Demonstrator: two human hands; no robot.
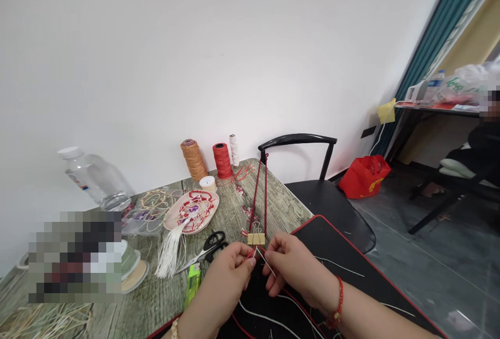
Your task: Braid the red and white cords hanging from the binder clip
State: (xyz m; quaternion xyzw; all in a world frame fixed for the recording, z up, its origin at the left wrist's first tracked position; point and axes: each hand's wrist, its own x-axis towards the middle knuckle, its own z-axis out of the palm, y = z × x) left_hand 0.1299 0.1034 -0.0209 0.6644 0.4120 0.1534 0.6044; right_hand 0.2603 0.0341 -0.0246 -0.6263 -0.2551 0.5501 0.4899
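Head view: left hand (230,271) and right hand (291,268) both pinch thin white cord (265,263), just below a gold binder clip (256,238) clamping dark red cords (265,193). Uneven tension could drag strands from the clip; loose white ends (339,266) on the black mat (324,237) could tangle.

A grey-green wood-grain bench (152,276) carries a clear plastic bottle (94,177) on its side, upright spools of orange twine (194,160), red thread (222,161) and white thread (234,150), and an oval cream ceramic dish (172,219). Black-handled steel scissors (207,249) and a green lighter (192,283) lie near the front, while taut dark red cords (258,193) run down to a gold binder clip (255,238) just beside a black, red-edged desk mat (332,240).
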